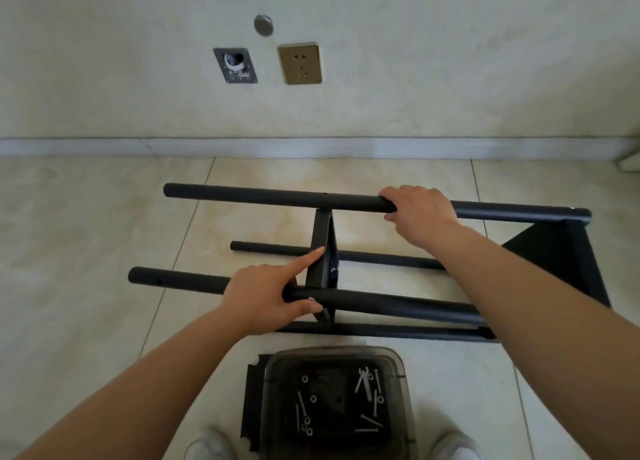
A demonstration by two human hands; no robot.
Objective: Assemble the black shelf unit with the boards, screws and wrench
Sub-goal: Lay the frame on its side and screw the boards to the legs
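— Where do we have the black shelf unit [398, 307]?

— On its side on the tiled floor [86, 217], its poles running left to right, parallel to the wall [450, 61]. One board [323, 251] stands edge-on between the poles near the middle, and a second board [561, 262] closes the right end.

— And our hands?

— Our right hand [420, 213] reaches forward with the forearm stretched out, palm down over the far upper pole [270, 198]. Its fingers are curled over the top of the pole and lie close together, the thumb coming round underneath. Our left hand [266, 295] wraps the near upper pole [381, 302] just left of the middle board: thumb along the pole's near side, the lower fingers folded round it, and the index finger held straight out with its tip touching the board's left face.

— The hardware?

— By our feet sits a clear plastic bin [337, 404] resting on a spare black board [252, 407]. Inside it lie loose screws [372, 421], washers and the small wrench [362, 378]. Our white shoes [207, 445] flank it at the bottom edge.
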